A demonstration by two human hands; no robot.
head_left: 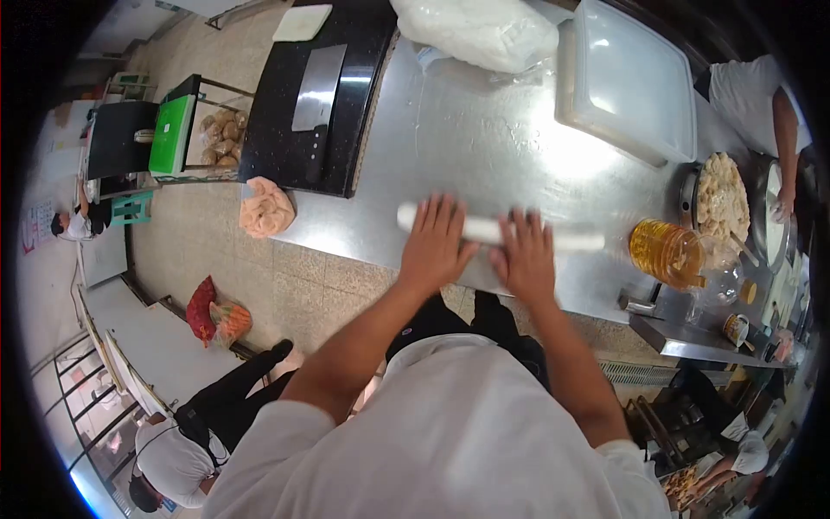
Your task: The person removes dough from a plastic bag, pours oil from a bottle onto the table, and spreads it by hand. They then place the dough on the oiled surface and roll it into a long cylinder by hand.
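A long white roll of dough (pixel 484 229) lies crosswise on the steel table (pixel 484 147), its right end smeared by motion. My left hand (pixel 435 242) rests flat on the roll's left part with fingers stretched out. On the middle-right part lies my right hand (pixel 526 255), also flat, with its fingers apart and slightly blurred. Both palms press from above rather than wrapping round the dough. A crumpled pinkish cloth (pixel 266 209) sits at the table's left corner.
A cleaver (pixel 319 91) lies on a black board (pixel 359 60) at the left. Farther back are a white plastic-wrapped bulk (pixel 484 30) and a lidded plastic tub (pixel 631 78). Rightward stand an oil bottle (pixel 661 251) and a heaped pan (pixel 723 199), near a co-worker's hand (pixel 784 203).
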